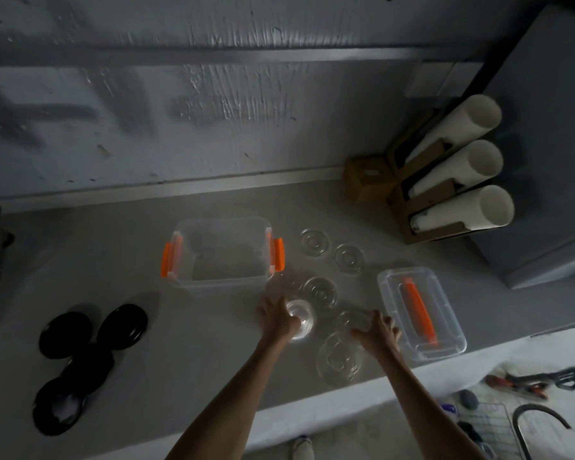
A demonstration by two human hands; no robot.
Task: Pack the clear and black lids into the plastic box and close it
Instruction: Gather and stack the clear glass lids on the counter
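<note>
An open clear plastic box (186, 280) with orange clips stands mid-counter. Its clear cover (387, 287) with an orange handle lies to the right. Several clear round lids lie between them, such as one (315, 242) near the box and one (339, 358) by the front edge. My left hand (276, 315) grips a clear lid (301, 322) just in front of the box. My right hand (377, 332) rests on another clear lid (352, 318). Several black lids (65, 330) lie in a cluster at the left.
Three white rolls (462, 164) in cardboard holders lean against a grey cabinet (545, 161) at the back right. A wall runs behind the counter. Below the front edge at the right are a wire rack (488, 423) and tools.
</note>
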